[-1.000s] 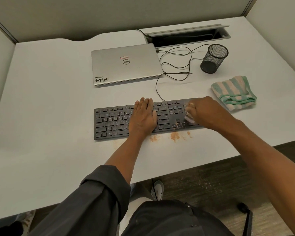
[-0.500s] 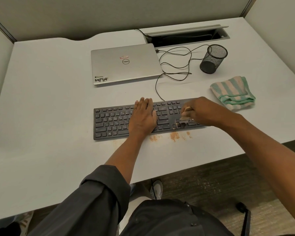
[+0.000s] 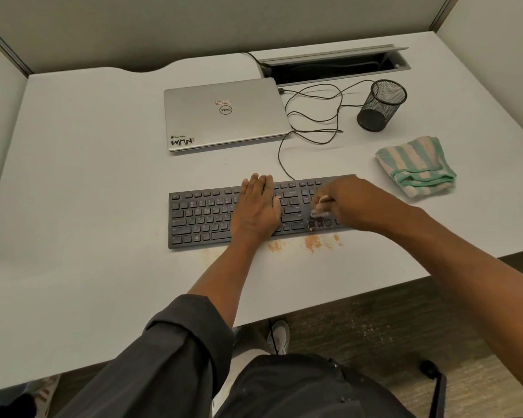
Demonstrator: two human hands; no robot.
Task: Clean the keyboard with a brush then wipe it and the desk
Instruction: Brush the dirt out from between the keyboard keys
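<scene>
A black keyboard (image 3: 203, 215) lies on the white desk (image 3: 88, 182). My left hand (image 3: 257, 206) rests flat on its middle keys, fingers straight. My right hand (image 3: 354, 203) grips a small brush (image 3: 320, 208) with a pale wooden handle; its bristles touch the keys near the arrow cluster and look blurred. Orange-brown crumbs (image 3: 311, 242) lie on the desk just in front of the keyboard's right half. A folded green and cream striped cloth (image 3: 417, 167) sits on the desk to the right of the keyboard.
A shut silver laptop (image 3: 224, 116) lies behind the keyboard, with black cables (image 3: 314, 122) looping beside it. A black mesh pen cup (image 3: 381, 105) stands at the back right, and an open cable tray (image 3: 335, 66) is set into the desk's far edge.
My right hand has shifted left along the keyboard's right part with the brush, whose handle now shows. My left hand has stayed flat on the keys.
</scene>
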